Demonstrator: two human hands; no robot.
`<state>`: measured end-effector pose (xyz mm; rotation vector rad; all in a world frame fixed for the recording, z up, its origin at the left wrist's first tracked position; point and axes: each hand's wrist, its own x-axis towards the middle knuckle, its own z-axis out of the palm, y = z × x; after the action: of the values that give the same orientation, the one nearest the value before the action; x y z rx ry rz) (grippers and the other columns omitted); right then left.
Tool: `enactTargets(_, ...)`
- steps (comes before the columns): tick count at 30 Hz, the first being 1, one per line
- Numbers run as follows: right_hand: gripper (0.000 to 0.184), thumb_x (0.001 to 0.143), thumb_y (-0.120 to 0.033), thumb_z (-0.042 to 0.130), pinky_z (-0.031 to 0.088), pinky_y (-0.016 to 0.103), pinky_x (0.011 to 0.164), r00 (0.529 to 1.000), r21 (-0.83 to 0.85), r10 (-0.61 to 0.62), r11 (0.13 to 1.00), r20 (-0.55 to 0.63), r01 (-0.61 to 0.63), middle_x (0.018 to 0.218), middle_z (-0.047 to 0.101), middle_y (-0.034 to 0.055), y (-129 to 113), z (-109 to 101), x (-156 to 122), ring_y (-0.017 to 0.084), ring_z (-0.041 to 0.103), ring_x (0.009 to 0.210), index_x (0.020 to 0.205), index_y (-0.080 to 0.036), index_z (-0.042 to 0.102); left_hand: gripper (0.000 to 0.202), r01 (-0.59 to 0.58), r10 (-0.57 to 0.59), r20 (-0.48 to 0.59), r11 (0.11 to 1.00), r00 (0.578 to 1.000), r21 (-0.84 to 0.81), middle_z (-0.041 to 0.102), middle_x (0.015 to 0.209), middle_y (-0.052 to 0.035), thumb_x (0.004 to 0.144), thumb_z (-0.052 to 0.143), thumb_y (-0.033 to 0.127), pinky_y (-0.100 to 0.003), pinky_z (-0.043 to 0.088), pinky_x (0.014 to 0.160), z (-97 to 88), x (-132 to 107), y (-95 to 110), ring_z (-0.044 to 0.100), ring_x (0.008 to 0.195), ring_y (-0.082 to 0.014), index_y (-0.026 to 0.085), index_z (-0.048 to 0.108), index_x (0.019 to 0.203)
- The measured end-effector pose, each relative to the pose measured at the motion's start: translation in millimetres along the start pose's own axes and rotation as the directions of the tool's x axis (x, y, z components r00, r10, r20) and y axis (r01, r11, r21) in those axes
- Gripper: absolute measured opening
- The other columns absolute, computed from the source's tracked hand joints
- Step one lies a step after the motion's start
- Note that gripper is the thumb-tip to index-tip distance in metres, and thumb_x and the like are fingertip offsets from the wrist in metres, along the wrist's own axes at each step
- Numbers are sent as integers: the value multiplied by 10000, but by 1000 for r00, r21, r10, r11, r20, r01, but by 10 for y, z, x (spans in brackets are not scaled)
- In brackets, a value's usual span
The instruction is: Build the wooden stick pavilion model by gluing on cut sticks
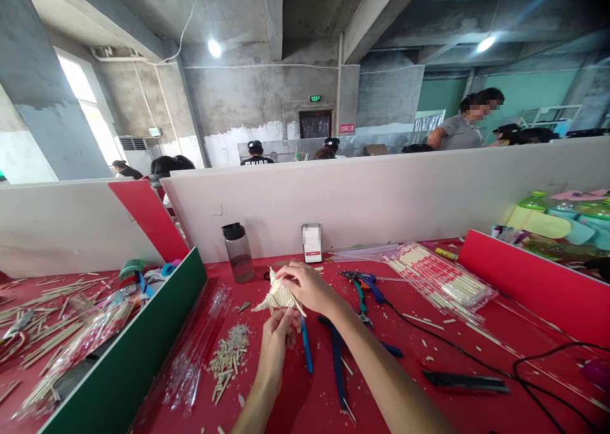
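Observation:
My left hand (pixel 277 340) and my right hand (pixel 305 286) both grip a small model built of pale wooden sticks (pixel 276 296), held just above the red table (pixel 429 396). The left hand pinches it from below. From above, the right hand's fingers curl over its top. Under the hands lie blue-handled pliers (pixel 333 351) and a blue stick-like tool (pixel 305 348). A pile of short cut stick pieces (pixel 229 358) lies to the left of my left wrist.
A glue gun (pixel 359 278) with a black cable (pixel 476 358), a pack of long sticks (pixel 441 278), a dark bottle (pixel 237 251) and a phone (pixel 312 243) stand near the white partition (pixel 381 199). Green divider (pixel 128 351) on the left. Other people sit beyond.

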<state>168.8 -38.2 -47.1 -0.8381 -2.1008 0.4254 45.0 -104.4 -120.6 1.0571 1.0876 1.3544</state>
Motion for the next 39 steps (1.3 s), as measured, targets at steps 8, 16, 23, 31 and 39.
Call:
enactTargets(8, 200, 939, -114, 568, 430, 255, 815, 999, 15, 5, 1000, 32, -6, 943, 666, 17, -45, -47, -11, 154, 601, 891, 1018, -231, 710, 445, -29, 30, -6, 995, 1000, 91, 586, 543, -18, 752, 668, 575, -229, 240, 416, 11, 33, 51, 362, 386, -79, 137, 671, 671)
enactTargets(16, 196, 932, -101, 581, 426, 264, 814, 999, 2, -5, 1000, 31, 5, 918, 664, 14, -41, -49, -1, 158, 593, 883, 1000, -230, 711, 523, -90, 91, 3, 977, 996, 195, 534, 488, -17, 771, 638, 625, -236, 240, 434, 0, 69, 38, 344, 408, -89, 153, 646, 548)
enactTargets(23, 200, 930, -98, 578, 430, 260, 813, 999, -18, -4, 1000, 32, 5, 916, 657, 11, -28, -23, 0, 162, 597, 891, 990, -236, 710, 522, -116, 125, -24, 966, 992, 230, 589, 533, -57, 788, 633, 625, -253, 284, 452, -9, 101, -14, 403, 439, -118, 160, 660, 552)
enactTargets(31, 189, 935, -107, 578, 434, 254, 816, 1000, 18, -1, 1000, 13, 1, 952, 667, 17, -14, -31, -7, 152, 601, 892, 1013, -224, 704, 370, -128, 123, 36, 976, 992, 179, 611, 598, -44, 825, 566, 469, -241, 286, 464, -40, 48, -17, 403, 447, -108, 141, 705, 726)
enactTargets(39, 188, 932, -113, 581, 433, 256, 808, 1000, 41, -1, 999, 3, 1, 956, 672, 19, 22, -10, -8, 152, 603, 887, 1017, -221, 708, 435, -193, 175, 85, 937, 981, 290, 513, 573, -2, 885, 541, 519, -242, 287, 498, -30, -8, 21, 383, 499, -116, 149, 626, 673)
